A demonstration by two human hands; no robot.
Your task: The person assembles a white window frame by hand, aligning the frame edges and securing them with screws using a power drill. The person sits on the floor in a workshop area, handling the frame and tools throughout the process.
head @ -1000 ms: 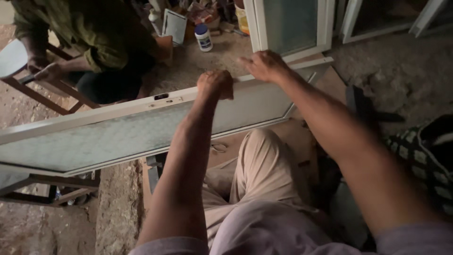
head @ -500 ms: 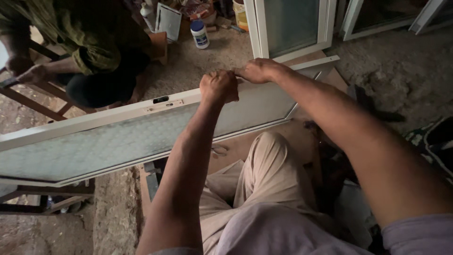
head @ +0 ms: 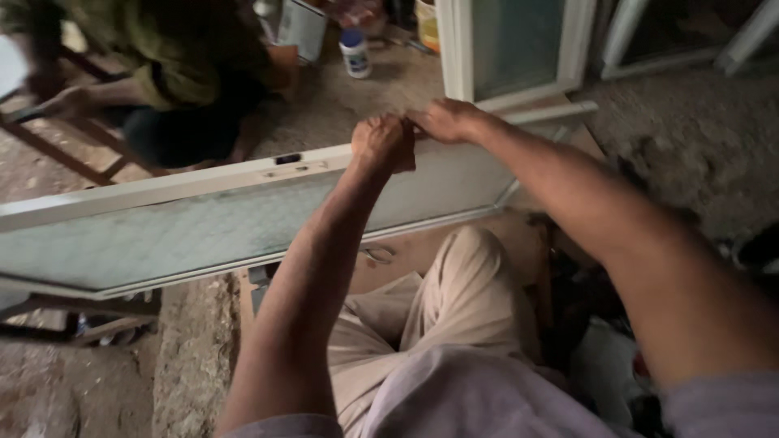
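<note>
We see both of the person's hands meeting on the top rail of a long white window frame [head: 203,182] with frosted glass, which lies slanted across the middle of the picture from the left edge up toward the upper right. The left hand [head: 383,144], just above the centre, is curled into a loose fist on the rail; whether it pinches anything inside we cannot tell. The right hand [head: 445,120] sits right beside it, touching it, fingers bent and pressing down on the same rail. A small dark slot [head: 287,159] shows in the rail left of the hands. Below the frame, the person's beige trousers [head: 454,300] fill the lower centre. At the upper left another person in a green shirt [head: 187,49] crouches. A white bottle with a blue cap [head: 355,53] stands on the floor at the top, and a second white frame [head: 519,49] leans upright at the upper right.
</note>
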